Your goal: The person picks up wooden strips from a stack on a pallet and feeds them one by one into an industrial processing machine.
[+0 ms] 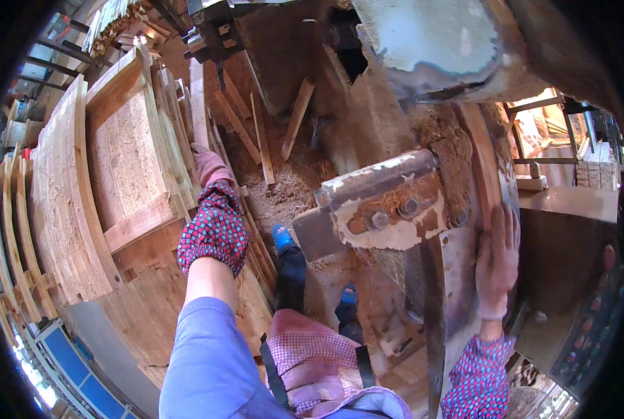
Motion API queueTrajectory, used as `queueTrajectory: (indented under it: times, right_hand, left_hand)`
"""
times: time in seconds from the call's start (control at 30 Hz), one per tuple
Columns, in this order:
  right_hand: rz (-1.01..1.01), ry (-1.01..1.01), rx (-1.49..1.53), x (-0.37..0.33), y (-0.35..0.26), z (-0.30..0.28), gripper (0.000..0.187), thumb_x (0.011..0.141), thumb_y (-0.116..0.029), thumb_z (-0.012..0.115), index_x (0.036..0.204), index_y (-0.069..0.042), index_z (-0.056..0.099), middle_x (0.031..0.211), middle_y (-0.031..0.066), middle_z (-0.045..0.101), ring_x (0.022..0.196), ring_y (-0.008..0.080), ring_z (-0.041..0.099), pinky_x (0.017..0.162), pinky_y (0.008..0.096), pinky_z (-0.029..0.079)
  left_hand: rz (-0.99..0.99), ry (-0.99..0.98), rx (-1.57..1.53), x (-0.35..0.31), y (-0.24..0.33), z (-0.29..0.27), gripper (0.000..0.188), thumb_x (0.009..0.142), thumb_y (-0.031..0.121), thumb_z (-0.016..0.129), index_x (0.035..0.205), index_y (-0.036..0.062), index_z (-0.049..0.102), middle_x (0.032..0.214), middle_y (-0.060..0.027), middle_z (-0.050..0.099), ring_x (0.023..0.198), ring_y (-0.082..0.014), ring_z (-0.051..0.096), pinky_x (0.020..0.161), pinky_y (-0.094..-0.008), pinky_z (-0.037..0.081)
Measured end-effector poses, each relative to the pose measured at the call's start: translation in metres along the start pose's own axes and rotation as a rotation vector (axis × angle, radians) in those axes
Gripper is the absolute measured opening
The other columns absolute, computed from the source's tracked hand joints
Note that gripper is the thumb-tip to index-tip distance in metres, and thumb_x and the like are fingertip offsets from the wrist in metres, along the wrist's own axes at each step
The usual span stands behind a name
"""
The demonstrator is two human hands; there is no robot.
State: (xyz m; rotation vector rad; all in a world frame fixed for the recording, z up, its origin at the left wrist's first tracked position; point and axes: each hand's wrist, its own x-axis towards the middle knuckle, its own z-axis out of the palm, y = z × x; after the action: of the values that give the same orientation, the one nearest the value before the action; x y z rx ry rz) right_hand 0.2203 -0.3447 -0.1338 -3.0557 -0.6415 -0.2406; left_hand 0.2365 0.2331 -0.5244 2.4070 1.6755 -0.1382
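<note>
My left hand point(213, 167), in a pink work glove, reaches out to the stacked boards at left. Its fingers close around the near end of a long wooden strip point(198, 105); the palm side is hidden. My right hand point(498, 262), gloved too, lies with fingers stretched out along the machine's metal table point(462, 279). Its fingertips touch the near end of another wooden strip point(481, 150), which runs away from me beside the machine. A rusty metal bracket point(389, 206) with two bolts stands left of that strip.
Wooden panels point(127, 146) and boards are piled at left. Sawdust and loose offcuts point(298, 119) lie on the floor ahead, near my blue-shod feet point(282, 236). A dusty machine housing point(431, 42) overhangs the far side. A dark box-like surface point(563, 279) stands at right.
</note>
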Motion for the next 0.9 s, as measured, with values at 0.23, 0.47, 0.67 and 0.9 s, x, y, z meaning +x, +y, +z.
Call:
queueTrajectory:
  times: [0.23,0.47,0.67,0.9]
  right_hand:
    - [0.009,0.133,0.691,-0.016,-0.075,-0.022,0.044,0.085,0.003,0.062,0.129,-0.001,0.061,0.132,0.0195,0.060,0.125,0.0344,0.056,0.108,0.0406,0.041]
    - [-0.074,-0.456,0.774,-0.125,-0.124,-0.066,0.089,0.083,-0.036,0.075,0.151,0.000,0.030,0.147,0.0258,0.043,0.136,0.0391,0.043,0.113,0.0391,0.036]
    - [-0.012,-0.453,0.995,-0.244,-0.085,-0.099,0.066,0.083,-0.021,0.066,0.142,0.000,0.043,0.136,0.0257,0.053,0.120,0.0385,0.058,0.099,0.0388,0.048]
    - [0.208,-0.234,0.562,-0.460,0.052,-0.093,0.057,0.086,-0.017,0.064,0.138,0.001,0.050,0.132,0.0285,0.055,0.117,0.0448,0.057,0.099,0.0461,0.048]
  left_hand:
    - [0.014,-0.364,-0.864,-0.195,0.023,-0.073,0.026,0.081,0.012,0.061,0.100,-0.0047,0.060,0.083,-0.0163,0.065,0.082,-0.0279,0.064,0.074,-0.0394,0.050]
    - [-0.017,-0.699,-1.524,-0.462,-0.056,-0.213,0.022,0.087,0.012,0.059,0.108,0.0056,0.057,0.086,-0.0017,0.057,0.074,-0.0149,0.057,0.063,-0.0293,0.050]
    - [0.659,-1.018,-1.129,-0.540,-0.107,-0.303,0.079,0.091,0.036,0.066,0.150,-0.0014,0.028,0.140,-0.0140,0.048,0.129,-0.0292,0.046,0.112,-0.0388,0.033]
    - [0.468,0.294,-0.047,-0.257,-0.148,-0.383,0.080,0.087,0.041,0.067,0.144,-0.0060,0.037,0.151,-0.0237,0.036,0.141,-0.0356,0.034,0.118,-0.0413,0.027]
